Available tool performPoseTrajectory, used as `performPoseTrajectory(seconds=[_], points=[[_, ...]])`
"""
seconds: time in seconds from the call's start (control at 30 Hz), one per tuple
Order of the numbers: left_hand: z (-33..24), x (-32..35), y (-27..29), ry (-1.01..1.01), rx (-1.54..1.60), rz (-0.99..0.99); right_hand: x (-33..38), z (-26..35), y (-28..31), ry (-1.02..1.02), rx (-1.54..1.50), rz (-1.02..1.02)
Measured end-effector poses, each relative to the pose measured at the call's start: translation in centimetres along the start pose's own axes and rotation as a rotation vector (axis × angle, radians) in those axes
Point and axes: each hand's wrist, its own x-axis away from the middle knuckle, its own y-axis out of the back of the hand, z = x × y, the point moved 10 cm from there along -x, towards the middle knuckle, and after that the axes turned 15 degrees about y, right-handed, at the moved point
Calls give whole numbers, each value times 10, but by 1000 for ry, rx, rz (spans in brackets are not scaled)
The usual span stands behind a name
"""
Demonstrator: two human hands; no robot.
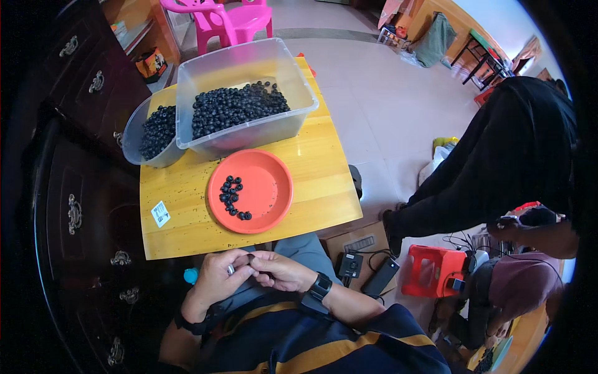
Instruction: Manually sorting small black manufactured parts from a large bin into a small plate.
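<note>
Both hands together, fingers pinching sm. black piece

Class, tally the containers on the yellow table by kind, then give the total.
Clear rectangular tub: 1
Grey round bowl: 1
Orange round plate: 1
Total: 3
</note>
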Motion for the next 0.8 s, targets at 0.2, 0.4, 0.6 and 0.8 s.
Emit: performPoseTrajectory(seconds=[0.2, 0.4, 0.6, 0.8], points=[[12, -4, 2, 54, 93, -23, -1, 3, 6, 34, -3, -4], [23, -6, -4, 112, 54, 26, 1, 7, 6, 17, -53, 33], [17, -10, -6, 111, 326, 26, 1, 10, 7, 10, -134, 28], [11, -12, -6, 154, 482, 83, -2, 12, 5, 35, -57, 57]])
